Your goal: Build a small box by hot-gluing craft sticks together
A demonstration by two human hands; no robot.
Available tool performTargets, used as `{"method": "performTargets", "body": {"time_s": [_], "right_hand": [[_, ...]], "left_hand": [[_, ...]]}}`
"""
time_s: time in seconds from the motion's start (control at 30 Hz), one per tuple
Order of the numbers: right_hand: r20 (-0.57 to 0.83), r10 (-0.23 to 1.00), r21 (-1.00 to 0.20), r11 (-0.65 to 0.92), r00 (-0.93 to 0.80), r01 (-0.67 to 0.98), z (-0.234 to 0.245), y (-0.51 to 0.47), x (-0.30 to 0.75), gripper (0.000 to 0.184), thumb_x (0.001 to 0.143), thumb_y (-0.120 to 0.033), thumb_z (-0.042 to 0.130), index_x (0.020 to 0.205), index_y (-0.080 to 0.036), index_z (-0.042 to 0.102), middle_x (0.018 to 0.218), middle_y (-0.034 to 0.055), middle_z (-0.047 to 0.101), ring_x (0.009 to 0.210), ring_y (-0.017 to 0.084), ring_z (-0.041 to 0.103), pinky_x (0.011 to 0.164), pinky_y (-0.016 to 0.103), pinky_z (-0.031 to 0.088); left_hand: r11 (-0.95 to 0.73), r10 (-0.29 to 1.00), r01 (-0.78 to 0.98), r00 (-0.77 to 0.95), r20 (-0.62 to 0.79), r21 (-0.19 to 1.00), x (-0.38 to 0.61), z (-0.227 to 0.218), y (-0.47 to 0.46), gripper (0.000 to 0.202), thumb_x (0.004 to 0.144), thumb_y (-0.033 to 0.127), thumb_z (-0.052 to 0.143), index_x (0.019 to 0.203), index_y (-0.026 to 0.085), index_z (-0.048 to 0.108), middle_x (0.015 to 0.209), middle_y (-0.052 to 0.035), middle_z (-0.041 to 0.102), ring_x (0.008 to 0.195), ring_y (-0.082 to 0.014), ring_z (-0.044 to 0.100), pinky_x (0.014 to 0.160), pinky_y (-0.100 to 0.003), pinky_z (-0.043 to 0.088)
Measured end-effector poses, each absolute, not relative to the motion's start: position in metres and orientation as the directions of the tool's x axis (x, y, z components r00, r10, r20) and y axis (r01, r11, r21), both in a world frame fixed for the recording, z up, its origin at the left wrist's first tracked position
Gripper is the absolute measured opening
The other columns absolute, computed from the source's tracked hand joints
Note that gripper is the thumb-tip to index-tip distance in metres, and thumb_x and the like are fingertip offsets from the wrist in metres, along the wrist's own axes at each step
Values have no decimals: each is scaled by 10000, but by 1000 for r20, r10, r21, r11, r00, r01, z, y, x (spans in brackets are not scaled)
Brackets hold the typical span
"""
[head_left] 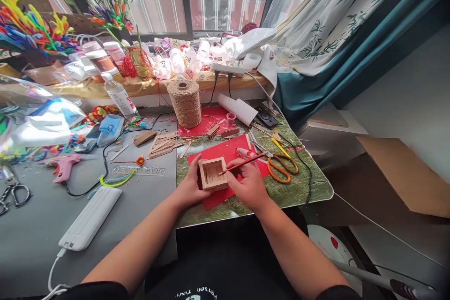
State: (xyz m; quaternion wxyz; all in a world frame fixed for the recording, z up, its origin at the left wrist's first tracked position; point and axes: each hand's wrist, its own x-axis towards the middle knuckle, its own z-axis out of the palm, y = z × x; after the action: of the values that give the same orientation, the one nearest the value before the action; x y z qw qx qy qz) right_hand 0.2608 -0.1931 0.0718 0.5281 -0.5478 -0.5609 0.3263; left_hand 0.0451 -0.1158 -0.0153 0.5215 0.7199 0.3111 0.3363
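Note:
My left hand [190,186] is wrapped round the left side of a small open wooden box [215,186], its slatted floor facing up towards me. In my right hand [250,186] is a thin red and dark pencil [258,156], pinched between the fingers. The pencil's tip lies at the box's right wall, near the inside; whether it touches the wood I cannot tell. Red paper [207,204] lies beneath the box. Just beyond my right fingers is a small red-and-white tube [245,152], and scissors with orange handles [282,180] lie to the right.
A twine spool [184,105] stands behind the box. Thin wood strips [163,144] lie to the back left, near a clear stencil ruler [151,171]. Further left are a pink glue gun [66,166] with its cord and a white power strip [90,218]. A black cable [309,173] runs along the right edge.

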Motion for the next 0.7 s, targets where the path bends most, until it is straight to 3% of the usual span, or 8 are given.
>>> {"method": "performTargets", "body": {"time_s": [0.07,0.13,0.27,0.43,0.57,0.7], "right_hand": [[207,975,-930,171,77,325,59,-181,252,199,901,-334,672,1068,-237,719,931,55,703,779,224,648,759,398,551],[188,976,-931,140,114,336,45,-172,251,317,912,-387,679,1186,-228,702,937,59,701,757,216,632,733,387,548],[81,970,-984,41,229,176,19,-161,261,543,896,-489,708,1341,-194,610,918,57,689,798,228,658,742,381,565],[38,984,-994,19,177,107,12,-149,264,491,842,-497,769,1224,-205,667,937,62,722,826,229,676,759,369,564],[78,990,-981,57,113,186,25,-144,254,415,831,-480,792,1163,-249,699,946,47,756,826,233,686,772,377,562],[209,974,-916,162,91,368,31,-143,255,404,831,-495,798,1163,-273,730,1109,71,746,1002,271,672,960,452,533]], "left_hand": [[-275,786,86,594,172,958,45,-15,-117,1281,742,210,857,1669,326,-21,1534,-160,460,1386,-343,540,1189,-562,409],[-284,783,75,593,186,956,45,-15,-117,1286,743,203,854,1668,328,-32,1539,-165,455,1384,-341,541,1190,-566,407],[-287,797,76,571,194,955,43,-15,-117,1292,711,200,873,1675,315,20,1555,-171,443,1418,-355,508,1218,-572,371],[-283,803,88,567,186,955,40,-19,-116,1284,705,195,869,1678,314,40,1564,-165,445,1415,-357,512,1207,-559,391],[-280,814,120,556,169,952,39,-21,-116,1308,687,198,885,1678,317,39,1542,-164,471,1376,-356,553,1180,-555,424],[-287,807,124,566,170,950,38,-21,-115,1296,695,196,878,1678,320,43,1546,-165,471,1377,-361,553,1170,-553,433]]}}
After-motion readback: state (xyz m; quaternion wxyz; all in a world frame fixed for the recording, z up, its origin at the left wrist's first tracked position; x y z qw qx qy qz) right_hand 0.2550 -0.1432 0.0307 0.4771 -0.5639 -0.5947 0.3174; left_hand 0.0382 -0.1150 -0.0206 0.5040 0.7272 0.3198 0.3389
